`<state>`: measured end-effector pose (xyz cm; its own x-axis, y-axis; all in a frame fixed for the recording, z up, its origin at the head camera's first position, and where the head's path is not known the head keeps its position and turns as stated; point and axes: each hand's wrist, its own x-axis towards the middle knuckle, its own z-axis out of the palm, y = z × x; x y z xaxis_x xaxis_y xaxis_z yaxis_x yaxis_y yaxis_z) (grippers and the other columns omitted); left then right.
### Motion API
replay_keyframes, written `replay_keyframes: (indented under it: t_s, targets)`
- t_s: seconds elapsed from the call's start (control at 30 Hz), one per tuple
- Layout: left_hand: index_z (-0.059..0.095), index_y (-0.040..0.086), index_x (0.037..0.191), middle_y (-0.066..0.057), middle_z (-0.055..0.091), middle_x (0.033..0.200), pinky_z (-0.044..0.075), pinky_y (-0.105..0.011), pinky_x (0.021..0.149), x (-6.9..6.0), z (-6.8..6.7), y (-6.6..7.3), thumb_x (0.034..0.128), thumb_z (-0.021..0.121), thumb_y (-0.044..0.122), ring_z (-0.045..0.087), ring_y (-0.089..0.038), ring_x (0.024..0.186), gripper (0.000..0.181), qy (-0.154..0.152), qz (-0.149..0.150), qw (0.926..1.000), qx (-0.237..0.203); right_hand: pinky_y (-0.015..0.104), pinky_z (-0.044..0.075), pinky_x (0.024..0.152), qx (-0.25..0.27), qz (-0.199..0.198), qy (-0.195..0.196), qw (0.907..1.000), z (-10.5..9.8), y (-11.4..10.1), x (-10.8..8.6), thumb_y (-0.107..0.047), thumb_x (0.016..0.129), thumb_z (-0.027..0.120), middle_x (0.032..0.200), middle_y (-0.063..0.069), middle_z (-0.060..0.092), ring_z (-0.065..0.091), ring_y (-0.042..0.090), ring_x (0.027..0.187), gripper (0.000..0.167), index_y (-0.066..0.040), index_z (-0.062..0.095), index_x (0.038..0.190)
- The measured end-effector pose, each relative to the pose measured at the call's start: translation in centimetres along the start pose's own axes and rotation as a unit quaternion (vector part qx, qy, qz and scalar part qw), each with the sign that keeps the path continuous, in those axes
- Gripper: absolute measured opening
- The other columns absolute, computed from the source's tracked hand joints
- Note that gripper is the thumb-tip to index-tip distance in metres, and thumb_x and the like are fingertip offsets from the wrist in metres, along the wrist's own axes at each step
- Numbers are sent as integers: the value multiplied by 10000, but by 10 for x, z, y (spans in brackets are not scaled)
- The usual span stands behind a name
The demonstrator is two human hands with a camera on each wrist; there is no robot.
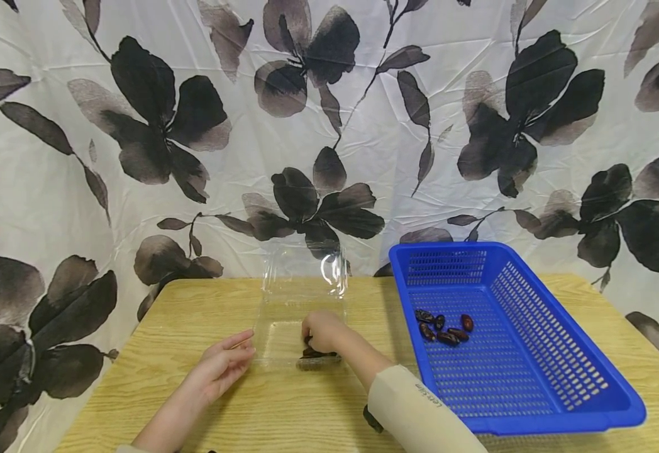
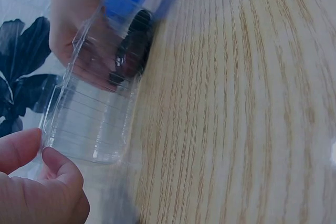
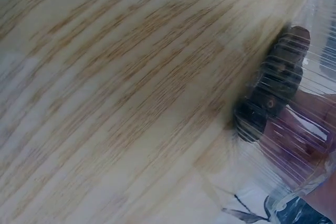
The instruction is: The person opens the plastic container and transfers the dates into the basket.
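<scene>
The left hand pinches the edge of the clear box. Inside, the right hand seems to be arranging dates, its grip unclear; more dates in the blue basket probably call for reaching right.

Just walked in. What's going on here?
A person is working with dates at a clear box on a table. The right hand is inside the box, at the dates along its near side; whether it grips one isn't clear. The left hand pinches the box's edge. The lid is open at the back. More dates lie in the blue basket.
</scene>
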<state>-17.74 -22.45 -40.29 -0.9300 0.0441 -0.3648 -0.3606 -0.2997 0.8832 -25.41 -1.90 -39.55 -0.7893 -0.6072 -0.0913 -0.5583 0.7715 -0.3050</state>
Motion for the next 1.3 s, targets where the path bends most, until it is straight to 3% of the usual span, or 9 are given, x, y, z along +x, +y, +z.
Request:
replay_keyframes:
  t_s: [0.27, 0.57, 0.7, 0.8, 0.93, 1.3]
  targets:
    - [211, -84, 1433, -9, 483, 974, 458, -170, 713, -1, 0, -1, 896, 535, -70, 507, -62, 824, 628, -35, 2, 10000, 2, 277, 491, 777, 1013, -44, 107, 9948, -2, 2, -2, -15, 849, 646, 915, 45, 676, 620, 187, 857, 128, -61, 720, 942]
    - [192, -86, 1437, -14, 478, 977, 460, -169, 720, -1, -1, -1, 892, 544, -70, 507, -67, 834, 649, -83, -21, 10000, -25, 347, 492, 804, 2377, 172, 74, 9712, -12, 4, -5, 15, 873, 596, 985, 145, 645, 594, 268, 949, 164, -4, 676, 1015]
    - [197, -85, 1436, -17, 475, 984, 462, -169, 728, -2, -1, -1, 885, 555, -71, 509, -72, 844, 658, -71, -26, 10000, -43, 317, 513, 722, 3044, 302, 124, 9520, -17, 4, -5, 26, 878, 580, 972, 137, 637, 596, 223, 868, 187, 10, 660, 1047]
    - [199, -86, 1436, -21, 472, 992, 463, -169, 736, -2, -1, -1, 883, 557, -72, 510, -76, 851, 658, -71, -21, 10000, -23, 332, 533, 700, 3644, 360, 130, 9304, -20, 3, -4, 60, 868, 571, 933, 143, 629, 581, 188, 793, 198, 56, 642, 1053]
    - [198, -84, 1436, -20, 471, 994, 461, -169, 739, -1, -1, 0, 889, 548, -71, 509, -75, 850, 650, -74, -27, 10000, -7, 401, 528, 765, 4310, 494, 27, 9010, -25, 1, -2, 67, 878, 559, 909, 126, 612, 556, 164, 758, 198, 82, 619, 1066]
    - [198, -77, 1439, -35, 462, 1031, 461, -167, 729, -1, 0, 1, 890, 547, -73, 507, -76, 842, 650, -61, -62, 9999, -52, 400, 511, 818, 5258, 867, -158, 8460, -44, -12, 1, 51, 906, 534, 896, 76, 557, 530, 145, 753, 243, 63, 607, 1138]
